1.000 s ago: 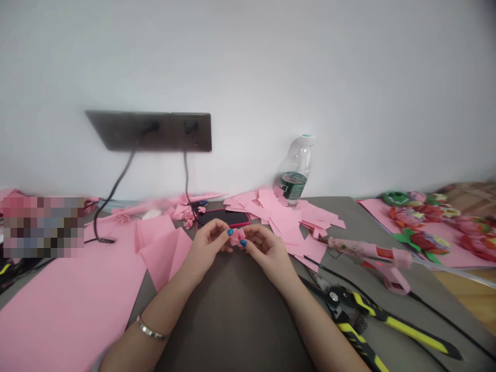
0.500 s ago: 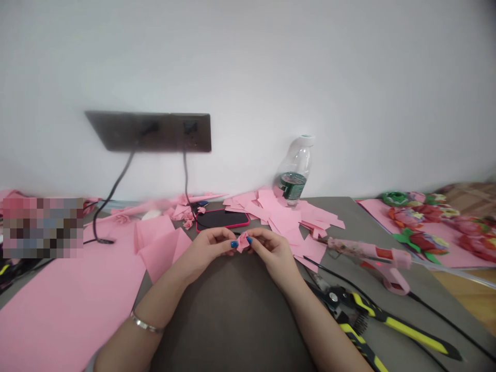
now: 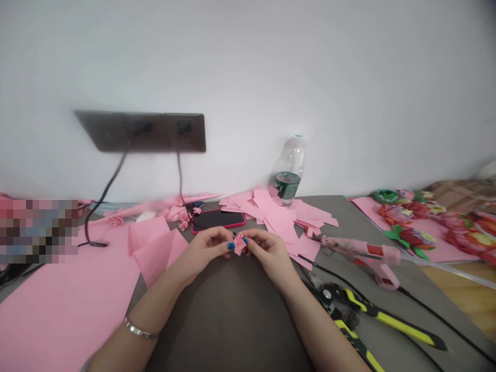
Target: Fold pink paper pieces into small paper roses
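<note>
A small folded piece of pink paper [image 3: 239, 244] is pinched between the fingertips of my left hand [image 3: 205, 252] and my right hand [image 3: 269, 253], both with blue-painted nails. The hands meet above the dark table [image 3: 232, 310], and my fingers hide part of the paper. A metal bangle [image 3: 138, 331] circles my left wrist. Nearest my left hand lie folded sheets of pink paper [image 3: 153, 248]. Beyond my right hand is a heap of cut pink paper squares [image 3: 277, 219].
A phone in a red case [image 3: 217, 219] lies beyond my hands. To the right are a pink glue gun [image 3: 360, 253] with a black cord and yellow-handled pliers [image 3: 372, 320]. A plastic bottle [image 3: 289, 173], paper flowers [image 3: 414, 230] and a large pink sheet [image 3: 65, 315] surround the work area.
The whole view has shifted slightly left. My hands have drawn closer together around the pink paper, and both still pinch it.
</note>
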Demonstrator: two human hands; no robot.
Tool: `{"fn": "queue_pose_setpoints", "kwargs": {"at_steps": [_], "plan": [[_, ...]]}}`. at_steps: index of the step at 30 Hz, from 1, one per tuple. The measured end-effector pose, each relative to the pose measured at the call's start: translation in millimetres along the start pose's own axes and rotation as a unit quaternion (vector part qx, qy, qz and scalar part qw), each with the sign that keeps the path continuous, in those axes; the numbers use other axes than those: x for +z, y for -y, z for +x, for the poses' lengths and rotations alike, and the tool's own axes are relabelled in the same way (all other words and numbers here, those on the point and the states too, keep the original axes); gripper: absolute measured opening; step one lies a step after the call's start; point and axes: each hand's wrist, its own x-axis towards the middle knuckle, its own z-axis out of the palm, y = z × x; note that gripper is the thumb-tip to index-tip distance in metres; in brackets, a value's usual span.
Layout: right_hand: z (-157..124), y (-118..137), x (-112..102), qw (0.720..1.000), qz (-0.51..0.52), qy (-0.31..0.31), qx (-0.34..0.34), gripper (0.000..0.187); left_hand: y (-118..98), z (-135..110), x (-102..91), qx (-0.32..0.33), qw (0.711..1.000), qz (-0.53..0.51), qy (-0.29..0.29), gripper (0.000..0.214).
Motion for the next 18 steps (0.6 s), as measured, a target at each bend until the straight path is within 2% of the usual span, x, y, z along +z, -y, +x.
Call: {"fn": "queue_pose_setpoints", "kwargs": {"at_steps": [3,6,8,11,13,18], "plan": [[-1.2,-0.2,3.1,0.999,-0.014,-0.017,-0.029,0.019,1.5,0.3,0.3,-0.011,0.999,-0.047,-0.011,0.017],[-4.4,3.1,5.9,0.987,-0.074,-0.078,-0.116,0.011,2.1,1.9,-0.7,-0.033,0.994,-0.089,-0.050,0.020],[-6.8,7.0,7.1,0.962,-0.154,-0.112,-0.198,0.012,1.9,3.2,-1.1,-0.043,0.991,-0.108,-0.070,0.022],[-9.1,11.2,8.2,0.921,-0.251,-0.097,-0.281,0.020,1.2,4.4,-0.4,-0.037,0.990,-0.119,-0.072,0.025],[-9.3,11.1,8.8,0.914,-0.270,-0.072,-0.293,0.023,0.6,4.4,0.4,-0.032,0.991,-0.117,-0.064,0.025],[-7.5,6.2,9.7,0.928,-0.265,-0.034,-0.260,0.024,0.9,2.5,-0.2,-0.026,0.995,-0.087,-0.041,0.024]]}}
